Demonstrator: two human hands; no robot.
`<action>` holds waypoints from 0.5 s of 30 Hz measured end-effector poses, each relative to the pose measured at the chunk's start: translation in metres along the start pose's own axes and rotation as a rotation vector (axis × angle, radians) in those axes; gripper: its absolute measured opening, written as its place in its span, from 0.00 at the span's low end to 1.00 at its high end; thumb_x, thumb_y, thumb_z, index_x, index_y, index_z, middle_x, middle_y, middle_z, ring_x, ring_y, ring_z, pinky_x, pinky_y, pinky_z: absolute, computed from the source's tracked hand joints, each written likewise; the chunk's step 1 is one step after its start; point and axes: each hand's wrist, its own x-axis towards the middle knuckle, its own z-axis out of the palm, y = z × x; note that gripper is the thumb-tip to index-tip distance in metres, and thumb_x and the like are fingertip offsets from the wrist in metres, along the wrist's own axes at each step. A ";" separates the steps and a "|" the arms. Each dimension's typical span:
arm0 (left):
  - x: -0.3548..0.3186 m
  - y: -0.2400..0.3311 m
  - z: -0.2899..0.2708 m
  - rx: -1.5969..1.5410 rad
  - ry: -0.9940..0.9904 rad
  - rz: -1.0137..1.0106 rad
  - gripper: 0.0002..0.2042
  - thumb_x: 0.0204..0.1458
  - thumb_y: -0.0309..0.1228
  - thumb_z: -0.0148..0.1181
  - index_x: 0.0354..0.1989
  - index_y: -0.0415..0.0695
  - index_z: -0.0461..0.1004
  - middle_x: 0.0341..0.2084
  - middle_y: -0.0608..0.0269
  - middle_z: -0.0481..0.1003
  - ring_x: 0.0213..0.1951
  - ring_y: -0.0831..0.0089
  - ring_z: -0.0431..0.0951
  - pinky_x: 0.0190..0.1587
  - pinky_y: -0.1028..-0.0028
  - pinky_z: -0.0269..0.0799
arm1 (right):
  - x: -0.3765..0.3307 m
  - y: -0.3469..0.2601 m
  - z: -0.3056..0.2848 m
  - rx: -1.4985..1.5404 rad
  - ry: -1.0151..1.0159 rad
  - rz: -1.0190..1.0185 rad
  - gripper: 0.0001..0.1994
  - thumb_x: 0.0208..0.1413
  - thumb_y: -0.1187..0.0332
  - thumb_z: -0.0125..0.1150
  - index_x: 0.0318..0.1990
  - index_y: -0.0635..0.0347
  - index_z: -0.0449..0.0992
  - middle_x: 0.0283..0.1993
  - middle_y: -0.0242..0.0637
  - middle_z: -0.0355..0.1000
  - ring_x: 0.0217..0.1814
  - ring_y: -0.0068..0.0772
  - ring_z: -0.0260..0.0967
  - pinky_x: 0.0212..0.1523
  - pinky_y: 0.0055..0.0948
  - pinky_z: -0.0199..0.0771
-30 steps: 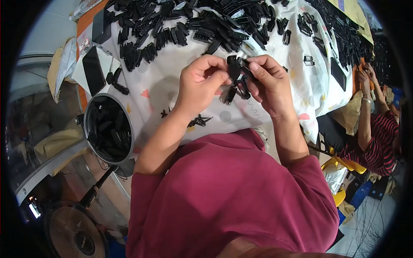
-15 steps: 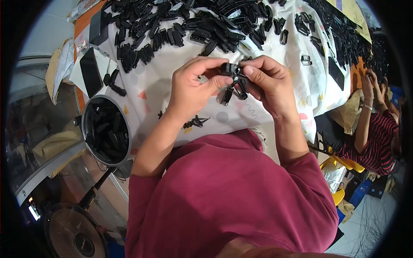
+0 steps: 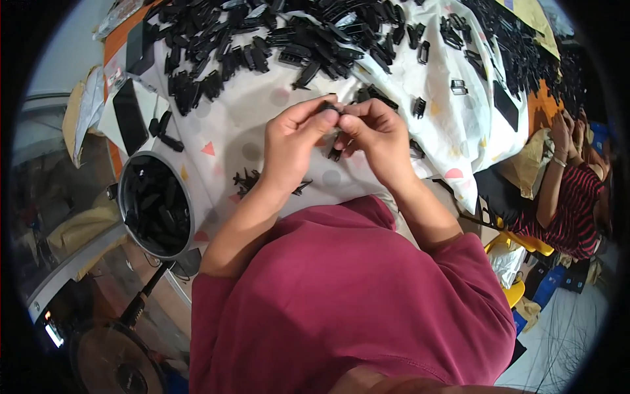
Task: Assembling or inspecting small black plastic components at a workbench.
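A small black plastic part [image 3: 330, 106] is pinched between my two hands above the cloth-covered table. Thumb and fingertips of my left hand [image 3: 287, 144] close on its left side, and those of my right hand [image 3: 380, 141] on its right. Fingers cover most of the part, so its exact kind cannot be made out. Another black piece [image 3: 335, 153] shows just below my right fingers; whether that hand grips it is unclear. Beside my left wrist lies a little heap of thin, spiky dark pieces [image 3: 248, 182].
A large pile of black plastic parts [image 3: 315, 46] spreads over the far side. At left stand a round container [image 3: 191, 203] of black pieces and a phone-like dark slab [image 3: 130, 115]. Another slab [image 3: 505, 108] lies right, near a co-worker's hand [image 3: 561, 134]. A fan [image 3: 118, 358] is lower left.
My hands have drawn closer together, and my right hand has shifted left. The part between them is more covered by my fingers. The whole view has shifted slightly.
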 end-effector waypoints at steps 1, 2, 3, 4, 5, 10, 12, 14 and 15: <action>0.002 -0.004 -0.006 -0.083 -0.012 -0.056 0.15 0.50 0.31 0.56 0.44 0.37 0.70 0.31 0.66 0.74 0.27 0.85 0.68 0.28 0.85 0.64 | -0.001 0.008 0.001 -0.155 0.068 -0.109 0.09 0.50 0.73 0.57 0.37 0.68 0.67 0.29 0.37 0.70 0.22 0.21 0.67 0.21 0.17 0.68; 0.003 -0.006 -0.009 -0.161 -0.020 -0.113 0.15 0.51 0.33 0.55 0.44 0.38 0.70 0.32 0.65 0.74 0.29 0.83 0.70 0.29 0.83 0.65 | -0.002 0.014 0.005 -0.308 0.132 -0.215 0.10 0.49 0.74 0.59 0.36 0.69 0.67 0.28 0.37 0.70 0.22 0.21 0.67 0.21 0.17 0.68; 0.005 -0.004 -0.007 -0.280 -0.025 -0.149 0.15 0.52 0.35 0.52 0.44 0.40 0.70 0.34 0.64 0.74 0.32 0.78 0.72 0.31 0.79 0.67 | 0.002 0.013 0.005 -0.378 0.156 -0.220 0.11 0.47 0.75 0.61 0.36 0.69 0.67 0.28 0.36 0.71 0.24 0.19 0.67 0.23 0.16 0.68; 0.006 -0.005 -0.009 -0.281 -0.030 -0.152 0.15 0.52 0.35 0.52 0.44 0.40 0.70 0.34 0.64 0.74 0.32 0.78 0.72 0.31 0.79 0.67 | 0.005 0.010 0.006 -0.379 0.162 -0.220 0.11 0.47 0.75 0.61 0.36 0.69 0.67 0.28 0.36 0.71 0.24 0.19 0.67 0.23 0.16 0.68; 0.009 -0.006 -0.016 -0.373 -0.049 -0.210 0.14 0.53 0.35 0.52 0.45 0.40 0.70 0.34 0.64 0.73 0.32 0.78 0.72 0.31 0.78 0.68 | 0.009 0.006 0.009 -0.344 0.134 -0.231 0.11 0.47 0.74 0.61 0.36 0.68 0.67 0.29 0.36 0.71 0.25 0.19 0.67 0.24 0.16 0.68; 0.017 -0.003 -0.017 -0.196 -0.032 -0.049 0.15 0.54 0.36 0.51 0.45 0.39 0.68 0.35 0.63 0.73 0.33 0.77 0.73 0.35 0.77 0.70 | 0.014 -0.012 0.015 -0.138 0.056 -0.101 0.12 0.47 0.73 0.61 0.37 0.68 0.68 0.33 0.37 0.72 0.30 0.19 0.69 0.27 0.16 0.70; 0.015 -0.003 -0.009 -0.146 -0.009 -0.019 0.15 0.54 0.36 0.51 0.45 0.39 0.68 0.36 0.64 0.73 0.34 0.77 0.73 0.36 0.77 0.70 | 0.015 -0.009 0.008 -0.158 0.024 -0.092 0.12 0.48 0.73 0.60 0.39 0.68 0.68 0.34 0.38 0.72 0.31 0.19 0.69 0.28 0.16 0.71; 0.013 -0.003 -0.002 -0.095 0.018 0.007 0.16 0.54 0.37 0.51 0.45 0.39 0.68 0.37 0.64 0.73 0.34 0.78 0.73 0.37 0.78 0.70 | 0.014 -0.006 0.002 -0.178 -0.008 -0.078 0.13 0.49 0.73 0.59 0.40 0.69 0.68 0.35 0.38 0.72 0.32 0.19 0.69 0.29 0.17 0.72; 0.012 -0.002 0.001 -0.128 0.000 0.002 0.15 0.54 0.37 0.51 0.45 0.39 0.68 0.37 0.64 0.72 0.34 0.79 0.72 0.37 0.79 0.70 | 0.013 -0.004 0.000 -0.252 0.019 -0.141 0.13 0.49 0.73 0.59 0.41 0.70 0.67 0.36 0.38 0.72 0.33 0.19 0.69 0.31 0.18 0.73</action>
